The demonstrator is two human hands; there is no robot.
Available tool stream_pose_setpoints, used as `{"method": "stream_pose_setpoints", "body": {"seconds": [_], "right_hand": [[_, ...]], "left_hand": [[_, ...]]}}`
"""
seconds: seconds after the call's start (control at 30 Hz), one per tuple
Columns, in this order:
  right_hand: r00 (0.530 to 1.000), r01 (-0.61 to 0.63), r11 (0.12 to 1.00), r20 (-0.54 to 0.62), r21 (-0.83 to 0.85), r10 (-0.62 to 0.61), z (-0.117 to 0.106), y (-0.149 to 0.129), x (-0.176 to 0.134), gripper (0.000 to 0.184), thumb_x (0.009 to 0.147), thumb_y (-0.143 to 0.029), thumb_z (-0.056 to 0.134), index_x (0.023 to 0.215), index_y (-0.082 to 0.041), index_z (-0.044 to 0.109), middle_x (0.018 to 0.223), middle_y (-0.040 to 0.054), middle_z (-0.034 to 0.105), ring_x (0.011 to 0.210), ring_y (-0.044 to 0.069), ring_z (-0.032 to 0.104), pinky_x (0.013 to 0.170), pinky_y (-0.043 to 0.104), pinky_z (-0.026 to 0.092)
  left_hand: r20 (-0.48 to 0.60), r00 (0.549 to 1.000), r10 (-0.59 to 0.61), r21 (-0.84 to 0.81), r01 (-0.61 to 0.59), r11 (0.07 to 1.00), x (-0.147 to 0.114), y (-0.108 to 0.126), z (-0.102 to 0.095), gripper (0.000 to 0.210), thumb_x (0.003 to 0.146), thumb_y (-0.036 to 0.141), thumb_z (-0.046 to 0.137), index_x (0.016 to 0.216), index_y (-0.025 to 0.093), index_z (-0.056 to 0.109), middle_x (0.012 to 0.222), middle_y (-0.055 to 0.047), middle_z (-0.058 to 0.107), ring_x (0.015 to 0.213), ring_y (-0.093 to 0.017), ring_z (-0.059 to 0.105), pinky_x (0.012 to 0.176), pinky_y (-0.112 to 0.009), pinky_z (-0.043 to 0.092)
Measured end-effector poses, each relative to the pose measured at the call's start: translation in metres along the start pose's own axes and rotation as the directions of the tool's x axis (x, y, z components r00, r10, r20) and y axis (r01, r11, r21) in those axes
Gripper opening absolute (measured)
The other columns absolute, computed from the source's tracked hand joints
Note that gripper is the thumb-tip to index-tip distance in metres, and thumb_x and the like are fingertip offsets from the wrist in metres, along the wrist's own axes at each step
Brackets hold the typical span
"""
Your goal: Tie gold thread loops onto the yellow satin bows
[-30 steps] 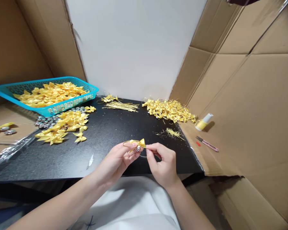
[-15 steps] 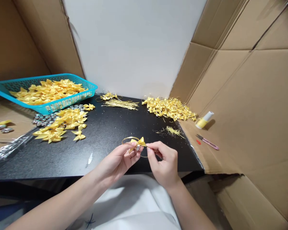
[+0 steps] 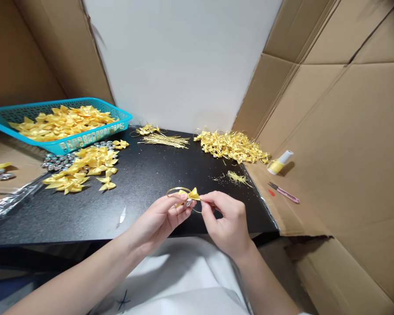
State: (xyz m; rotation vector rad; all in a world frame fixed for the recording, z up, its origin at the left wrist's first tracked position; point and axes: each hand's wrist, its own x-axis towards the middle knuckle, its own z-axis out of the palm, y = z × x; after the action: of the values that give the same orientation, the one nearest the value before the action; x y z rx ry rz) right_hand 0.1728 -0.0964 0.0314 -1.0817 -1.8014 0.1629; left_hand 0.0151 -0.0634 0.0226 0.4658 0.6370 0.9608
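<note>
Now your left hand (image 3: 168, 212) pinches the bow (image 3: 193, 194) over the table (image 3: 144, 175), bead (image 3: 188, 202) just below, presumably steadying it, while your right hand (image 3: 226, 221) pinches what looks like cord (image 3: 175, 188) alongside, perhaps for tension.

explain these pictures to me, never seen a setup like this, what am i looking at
There is no machine: these are a person's bare hands, seen by a camera worn on the head. The left hand holds a yellow bow with a silver bead; the right hand seems to pinch its thin gold cord. On the black table lie loose bows, beads, gold strands and a heap of bows. A blue basket holds more bows. At right, a spool and snips are on cardboard.
</note>
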Motion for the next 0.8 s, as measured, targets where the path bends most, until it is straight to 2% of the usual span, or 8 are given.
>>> {"method": "stream_pose_setpoints", "body": {"seconds": [0.27,0.53,0.8], "right_hand": [[1.0,0.025,0.999,0.014,-0.025,-0.024,-0.0011,-0.0031,0.0006,0.02,0.082,-0.007,0.046,0.077,-0.017,0.062,0.068,0.0017,0.063,0.061,0.011,0.056,0.059,0.022,0.045],[0.983,-0.183,0.957,0.05,0.227,0.176,0.0031,-0.0008,0.0004,0.013,0.082,-0.012,0.052,0.078,-0.017,0.064,0.069,0.0002,0.066,0.057,0.009,0.059,0.054,0.018,0.046],[0.971,-0.238,0.933,0.031,0.27,0.238,0.0059,-0.001,-0.0015,0.01,0.08,-0.015,0.054,0.076,-0.016,0.063,0.066,0.0003,0.065,0.054,0.009,0.057,0.05,0.017,0.045]], "left_hand": [[-0.007,1.0,0.021,0.027,-0.021,0.999,-0.0003,-0.002,-0.0004,0.006,0.073,0.007,0.067,0.07,0.012,0.068,0.072,-0.004,0.07,0.067,-0.011,0.066,0.067,-0.018,0.056],[-0.027,1.0,0.01,0.034,-0.009,0.999,-0.0026,-0.0036,0.0039,0.01,0.072,0.004,0.065,0.065,0.011,0.067,0.069,-0.005,0.069,0.065,-0.011,0.065,0.065,-0.017,0.055],[-0.011,0.999,0.037,0.047,-0.036,0.998,-0.003,-0.0041,0.0034,0.007,0.07,0.007,0.069,0.065,0.012,0.067,0.069,-0.004,0.069,0.067,-0.011,0.065,0.066,-0.018,0.055]]}}
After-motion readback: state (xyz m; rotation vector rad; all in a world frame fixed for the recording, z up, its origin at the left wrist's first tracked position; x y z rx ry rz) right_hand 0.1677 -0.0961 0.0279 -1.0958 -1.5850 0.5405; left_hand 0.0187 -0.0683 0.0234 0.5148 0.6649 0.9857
